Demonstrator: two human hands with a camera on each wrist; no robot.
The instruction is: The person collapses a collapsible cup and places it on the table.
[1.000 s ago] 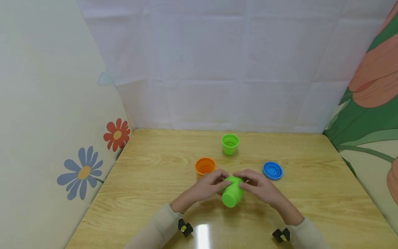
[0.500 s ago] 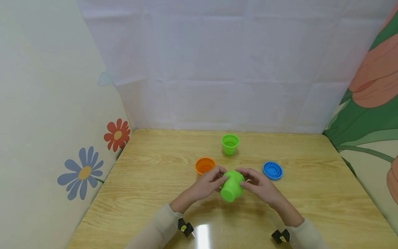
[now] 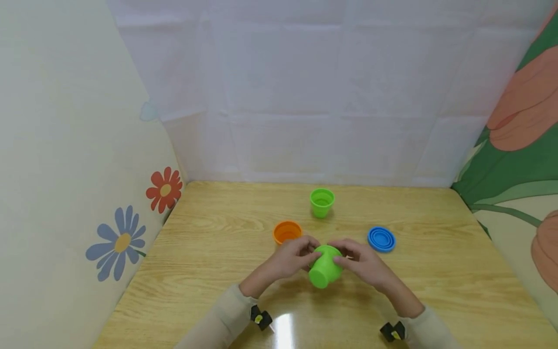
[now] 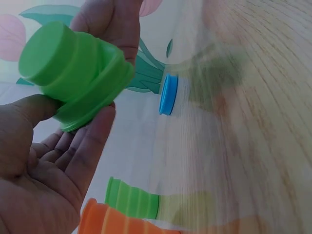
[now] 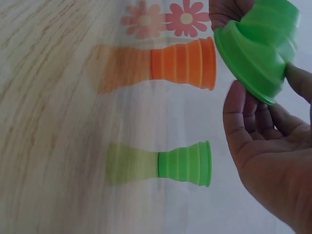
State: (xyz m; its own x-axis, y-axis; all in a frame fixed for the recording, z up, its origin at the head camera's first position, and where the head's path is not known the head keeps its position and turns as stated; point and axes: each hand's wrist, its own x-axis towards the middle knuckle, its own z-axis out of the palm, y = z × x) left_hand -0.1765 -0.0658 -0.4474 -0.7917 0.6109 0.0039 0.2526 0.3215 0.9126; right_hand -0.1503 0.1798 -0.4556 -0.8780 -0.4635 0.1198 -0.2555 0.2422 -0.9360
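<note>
Above the table's near middle, a light-green collapsible cup [image 3: 326,266] is tilted, its closed base facing me and its rim turned away. My left hand [image 3: 291,258] pinches its rim from the left, thumb on the outer wall. From the other side my right hand [image 3: 365,264] grips the rim between thumb and fingers. The wall looks dented and partly folded near the rim in the left wrist view, where the cup [image 4: 80,73] hangs clear of the table. Fingertips behind the rim are partly hidden in the head view.
An orange collapsible cup [image 3: 286,231] stands upright just beyond my left hand. Farther back is a second green cup [image 3: 321,203], also upright. A blue cup [image 3: 381,239], collapsed flat, lies to the right on the wooden table [image 3: 209,232].
The held green cup rises slightly and tips, then comes back down a little. Its wall creases shift between my fingers. Both hands keep their hold, and the other cups stay put.
</note>
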